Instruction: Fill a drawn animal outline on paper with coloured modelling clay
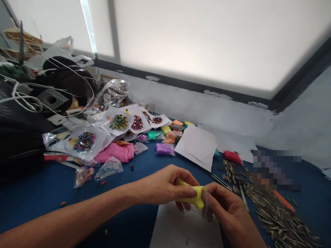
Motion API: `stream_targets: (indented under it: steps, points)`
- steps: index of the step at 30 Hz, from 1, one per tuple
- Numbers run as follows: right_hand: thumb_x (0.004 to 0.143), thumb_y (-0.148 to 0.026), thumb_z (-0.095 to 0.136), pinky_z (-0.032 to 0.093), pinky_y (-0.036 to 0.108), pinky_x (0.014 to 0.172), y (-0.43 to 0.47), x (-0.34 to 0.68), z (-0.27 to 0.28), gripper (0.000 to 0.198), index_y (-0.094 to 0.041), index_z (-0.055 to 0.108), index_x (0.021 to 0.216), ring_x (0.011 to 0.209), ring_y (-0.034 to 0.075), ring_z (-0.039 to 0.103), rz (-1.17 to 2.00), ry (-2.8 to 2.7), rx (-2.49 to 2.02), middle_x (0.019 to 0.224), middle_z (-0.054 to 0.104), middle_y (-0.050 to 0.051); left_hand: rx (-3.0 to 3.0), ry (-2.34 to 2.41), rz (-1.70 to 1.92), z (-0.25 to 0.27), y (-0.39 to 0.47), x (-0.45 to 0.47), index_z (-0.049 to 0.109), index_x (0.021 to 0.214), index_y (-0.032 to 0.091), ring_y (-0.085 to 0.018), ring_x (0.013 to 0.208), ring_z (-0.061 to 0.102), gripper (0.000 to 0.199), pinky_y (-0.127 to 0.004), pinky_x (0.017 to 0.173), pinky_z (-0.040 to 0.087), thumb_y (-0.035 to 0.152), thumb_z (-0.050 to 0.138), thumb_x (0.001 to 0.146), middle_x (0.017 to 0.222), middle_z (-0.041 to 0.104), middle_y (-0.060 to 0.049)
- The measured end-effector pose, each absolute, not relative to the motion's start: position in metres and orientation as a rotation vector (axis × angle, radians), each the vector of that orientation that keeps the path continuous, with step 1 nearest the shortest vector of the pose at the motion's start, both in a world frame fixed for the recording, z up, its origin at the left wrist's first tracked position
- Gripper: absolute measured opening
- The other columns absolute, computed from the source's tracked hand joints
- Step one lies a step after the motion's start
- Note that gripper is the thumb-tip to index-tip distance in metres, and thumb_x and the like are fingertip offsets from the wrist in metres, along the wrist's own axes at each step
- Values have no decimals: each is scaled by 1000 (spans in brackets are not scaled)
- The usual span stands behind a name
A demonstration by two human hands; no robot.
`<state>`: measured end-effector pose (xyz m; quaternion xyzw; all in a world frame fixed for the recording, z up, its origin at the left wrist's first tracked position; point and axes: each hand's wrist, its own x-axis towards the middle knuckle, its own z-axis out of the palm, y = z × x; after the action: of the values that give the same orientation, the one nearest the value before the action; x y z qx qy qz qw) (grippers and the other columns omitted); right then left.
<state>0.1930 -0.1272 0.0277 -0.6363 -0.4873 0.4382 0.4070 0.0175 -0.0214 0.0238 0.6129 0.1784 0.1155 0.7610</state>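
My left hand (161, 184) is closed around a lump of soft yellow modelling clay (198, 198), with the thumb pressed along its side. At the right end of the lump, the fingers of my right hand (229, 208) pinch a thin clear plastic wrapper (206, 208) that hangs around the clay. Part of the clay is hidden behind my left fingers. Both hands are above a white sheet of paper (186, 230), on which a faint curved pencil line shows.
Loose striped sunflower seeds (279, 213) spread over the blue table (116, 206) at right, with a pen (243, 196) among them. Behind lie stacked white papers (198, 146), a purple clay packet (164, 149), a red packet (233, 157) and several seed-and-clay figures (85, 141) on paper. Cables and bags crowd the left.
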Motion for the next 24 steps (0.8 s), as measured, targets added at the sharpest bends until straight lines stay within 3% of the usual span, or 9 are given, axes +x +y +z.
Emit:
stream_targets:
  steps: [8, 12, 17, 24]
  points:
    - [74, -56, 71, 40, 20, 51, -129, 196, 25, 37, -21, 58, 72, 56, 9, 48, 1112, -1166, -1632, 63, 54, -4, 1351, 403, 215, 29, -28, 19, 69, 110, 14, -9, 62, 61, 30, -21, 58, 49, 23, 65, 82, 87, 67, -5]
    - [72, -51, 75, 41, 20, 52, -128, 192, 26, 34, -22, 58, 72, 54, 9, 48, 1055, -1182, -1623, 61, 54, -5, 1342, 456, 254, 30, -27, 19, 70, 100, 10, -9, 59, 60, 25, -19, 53, 46, 24, 67, 80, 79, 67, -5]
    - [81, -55, 66, 44, 21, 56, -128, 189, 28, 33, -22, 60, 77, 55, 10, 51, 1048, -1167, -1603, 57, 55, -5, 1291, 449, 284, 25, -23, 20, 67, 91, 10, -9, 53, 61, 21, -19, 48, 47, 24, 71, 77, 71, 65, -2]
    - [83, -58, 61, 44, 22, 56, -127, 195, 27, 36, -22, 61, 80, 53, 10, 50, 1098, -1190, -1607, 54, 56, -5, 1229, 435, 313, 23, -17, 20, 67, 98, 9, -10, 56, 63, 29, -22, 53, 52, 27, 73, 76, 84, 69, -7]
